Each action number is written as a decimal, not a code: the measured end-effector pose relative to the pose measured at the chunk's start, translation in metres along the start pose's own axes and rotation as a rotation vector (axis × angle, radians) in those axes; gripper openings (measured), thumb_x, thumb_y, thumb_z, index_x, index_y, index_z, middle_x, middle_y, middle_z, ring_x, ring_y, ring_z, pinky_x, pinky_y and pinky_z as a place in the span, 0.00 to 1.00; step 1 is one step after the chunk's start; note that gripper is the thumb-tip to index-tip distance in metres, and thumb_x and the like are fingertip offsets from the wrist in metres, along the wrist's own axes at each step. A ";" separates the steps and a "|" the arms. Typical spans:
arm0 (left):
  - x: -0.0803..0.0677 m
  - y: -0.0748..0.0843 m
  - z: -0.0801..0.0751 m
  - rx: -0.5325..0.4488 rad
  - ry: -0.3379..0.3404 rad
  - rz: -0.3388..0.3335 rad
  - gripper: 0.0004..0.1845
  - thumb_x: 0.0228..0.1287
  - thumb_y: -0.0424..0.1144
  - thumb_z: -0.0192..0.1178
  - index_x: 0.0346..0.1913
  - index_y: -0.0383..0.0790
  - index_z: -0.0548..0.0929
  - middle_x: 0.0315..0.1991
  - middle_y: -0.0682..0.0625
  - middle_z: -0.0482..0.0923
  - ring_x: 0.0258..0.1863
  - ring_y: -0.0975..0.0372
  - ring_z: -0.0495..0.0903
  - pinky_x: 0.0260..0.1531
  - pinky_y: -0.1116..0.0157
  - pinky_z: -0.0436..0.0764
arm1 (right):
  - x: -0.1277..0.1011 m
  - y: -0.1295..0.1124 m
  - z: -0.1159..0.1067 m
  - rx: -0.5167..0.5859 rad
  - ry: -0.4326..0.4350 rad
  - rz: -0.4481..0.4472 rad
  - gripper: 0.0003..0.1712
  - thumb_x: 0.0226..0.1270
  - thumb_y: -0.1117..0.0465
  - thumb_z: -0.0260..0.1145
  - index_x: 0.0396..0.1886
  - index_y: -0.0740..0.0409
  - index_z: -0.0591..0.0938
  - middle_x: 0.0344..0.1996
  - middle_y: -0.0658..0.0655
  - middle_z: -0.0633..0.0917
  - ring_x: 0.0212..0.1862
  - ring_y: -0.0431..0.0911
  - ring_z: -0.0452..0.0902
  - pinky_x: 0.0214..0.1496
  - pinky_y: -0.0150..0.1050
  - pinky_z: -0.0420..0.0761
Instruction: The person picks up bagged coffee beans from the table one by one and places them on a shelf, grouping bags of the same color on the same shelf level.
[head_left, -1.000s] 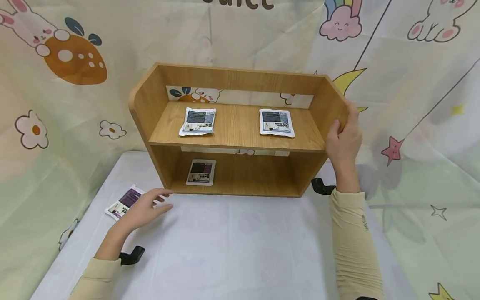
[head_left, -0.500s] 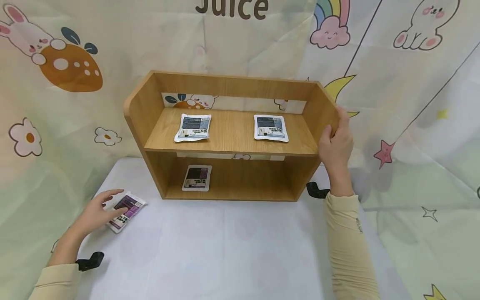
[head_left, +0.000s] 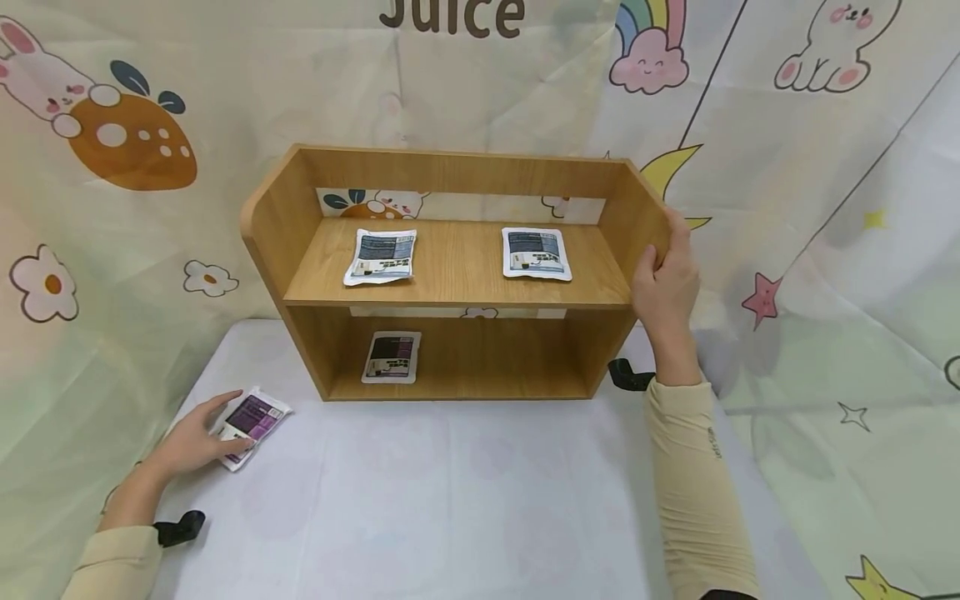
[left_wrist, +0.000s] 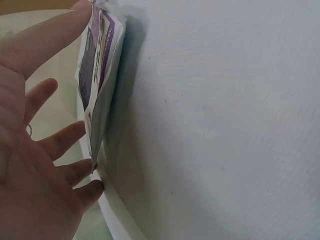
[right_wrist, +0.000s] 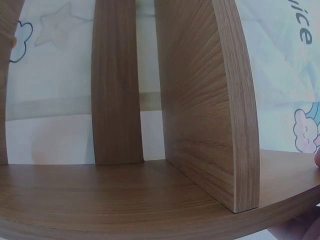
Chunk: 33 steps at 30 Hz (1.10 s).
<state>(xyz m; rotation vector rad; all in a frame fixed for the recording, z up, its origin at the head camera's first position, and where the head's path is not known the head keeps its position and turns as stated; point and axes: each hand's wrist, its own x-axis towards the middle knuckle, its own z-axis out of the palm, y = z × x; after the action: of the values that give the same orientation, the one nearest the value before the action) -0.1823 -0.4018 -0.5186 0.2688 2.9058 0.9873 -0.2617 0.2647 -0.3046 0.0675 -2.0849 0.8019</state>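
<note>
- On the white cloth-covered table (head_left: 465, 500), a two-tier open shelf of light brown wood-grain board (head_left: 450, 275) stands against a pastel cartoon-print fabric backdrop (head_left: 825, 208).
- At the table's left edge, the left hand (head_left: 191, 437) rests with straight, spread fingers on a flat white foil pouch with a purple printed label (head_left: 251, 417); the left wrist view shows the fingertips (left_wrist: 82, 10) touching the pouch (left_wrist: 97, 80), its soft edge lifted slightly off the finely woven cloth (left_wrist: 225, 125).
- The right hand (head_left: 663, 279) grips the shelf's right side panel, thumb curled over its rounded front edge and fingers behind.
- Seen from the right wrist, the smooth laminate boards (right_wrist: 200, 100) meet at square joints, with a curved outer edge.
- Two flat white pouches with dark blue-grey labels lie well apart on the upper board, one to the left (head_left: 380, 257) and one to the right (head_left: 536, 252).
- A third white pouch with a dark purple label (head_left: 392, 357) lies on the lower board, left of centre.
- Two black clamp-like pieces sit on the table, one by the left sleeve (head_left: 180, 527), one just right of the shelf's base (head_left: 626, 377).
</note>
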 end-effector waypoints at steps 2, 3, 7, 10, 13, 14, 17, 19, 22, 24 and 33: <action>0.000 -0.001 0.002 0.011 0.008 0.012 0.53 0.47 0.50 0.76 0.72 0.31 0.58 0.65 0.20 0.55 0.63 0.25 0.54 0.54 0.29 0.55 | 0.000 0.000 0.001 -0.002 0.001 0.002 0.26 0.74 0.60 0.50 0.70 0.44 0.65 0.60 0.56 0.77 0.56 0.54 0.78 0.57 0.50 0.76; 0.000 -0.001 0.002 0.012 0.012 0.018 0.54 0.47 0.50 0.76 0.72 0.32 0.59 0.65 0.20 0.56 0.62 0.25 0.54 0.54 0.29 0.56 | 0.000 0.001 0.001 -0.002 0.004 0.003 0.26 0.74 0.61 0.50 0.70 0.43 0.65 0.60 0.57 0.77 0.55 0.54 0.78 0.56 0.50 0.76; 0.003 -0.001 0.008 0.023 0.044 0.066 0.54 0.43 0.50 0.78 0.70 0.31 0.62 0.63 0.21 0.61 0.61 0.26 0.58 0.53 0.31 0.59 | -0.001 0.002 0.001 -0.005 0.013 0.009 0.26 0.74 0.60 0.50 0.70 0.43 0.65 0.59 0.57 0.78 0.54 0.55 0.79 0.56 0.52 0.76; 0.005 0.000 0.012 0.053 0.067 0.078 0.54 0.40 0.50 0.80 0.69 0.30 0.64 0.61 0.22 0.65 0.59 0.28 0.62 0.53 0.32 0.61 | -0.001 0.003 0.001 -0.008 0.011 0.007 0.26 0.74 0.60 0.50 0.70 0.43 0.65 0.59 0.58 0.78 0.55 0.55 0.78 0.56 0.51 0.76; 0.006 0.002 0.014 0.070 0.062 0.064 0.54 0.40 0.50 0.80 0.69 0.30 0.64 0.60 0.22 0.65 0.58 0.29 0.63 0.53 0.33 0.62 | -0.001 0.003 0.002 -0.009 0.007 0.002 0.26 0.74 0.60 0.50 0.70 0.43 0.64 0.60 0.57 0.78 0.55 0.55 0.78 0.57 0.51 0.76; 0.007 0.003 0.015 0.071 0.053 0.055 0.54 0.40 0.50 0.80 0.69 0.31 0.64 0.60 0.22 0.64 0.58 0.30 0.63 0.52 0.34 0.62 | -0.001 0.003 0.002 -0.009 0.008 0.002 0.26 0.74 0.60 0.49 0.70 0.43 0.64 0.60 0.57 0.77 0.56 0.55 0.78 0.57 0.51 0.75; 0.009 0.006 0.015 0.070 0.016 0.023 0.55 0.41 0.52 0.79 0.70 0.33 0.63 0.60 0.22 0.62 0.58 0.31 0.63 0.53 0.34 0.62 | -0.001 0.003 0.003 -0.008 0.011 0.003 0.26 0.74 0.60 0.50 0.70 0.43 0.65 0.60 0.57 0.77 0.56 0.54 0.78 0.57 0.50 0.75; 0.010 0.009 0.014 0.070 -0.012 -0.009 0.55 0.41 0.54 0.78 0.71 0.35 0.62 0.62 0.22 0.61 0.58 0.32 0.63 0.52 0.34 0.63 | 0.000 0.003 0.003 -0.006 0.014 0.003 0.26 0.74 0.60 0.49 0.70 0.43 0.65 0.61 0.56 0.77 0.56 0.54 0.78 0.57 0.50 0.75; 0.010 0.011 0.013 0.079 -0.046 -0.054 0.53 0.42 0.57 0.77 0.70 0.37 0.64 0.63 0.23 0.60 0.58 0.32 0.63 0.52 0.33 0.63 | 0.001 0.003 0.003 0.000 0.012 -0.001 0.26 0.74 0.60 0.49 0.70 0.43 0.65 0.61 0.56 0.78 0.56 0.54 0.78 0.57 0.51 0.76; 0.008 0.012 0.014 0.070 -0.055 -0.077 0.52 0.42 0.57 0.76 0.69 0.37 0.66 0.63 0.23 0.61 0.57 0.33 0.64 0.51 0.34 0.65 | 0.001 0.002 0.004 0.008 0.008 -0.003 0.26 0.74 0.61 0.49 0.70 0.43 0.65 0.61 0.56 0.77 0.56 0.54 0.78 0.57 0.51 0.75; -0.001 0.019 0.028 -0.043 0.004 -0.050 0.44 0.45 0.50 0.78 0.64 0.36 0.71 0.61 0.22 0.64 0.56 0.34 0.67 0.50 0.37 0.66 | 0.001 0.002 0.004 0.003 0.009 -0.002 0.26 0.74 0.60 0.49 0.70 0.42 0.64 0.61 0.55 0.77 0.56 0.53 0.78 0.57 0.49 0.75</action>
<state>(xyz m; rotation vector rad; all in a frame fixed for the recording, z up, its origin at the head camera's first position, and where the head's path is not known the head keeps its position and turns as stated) -0.1754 -0.3704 -0.5295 0.1906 2.8761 1.0422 -0.2660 0.2637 -0.3068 0.0675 -2.0745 0.8028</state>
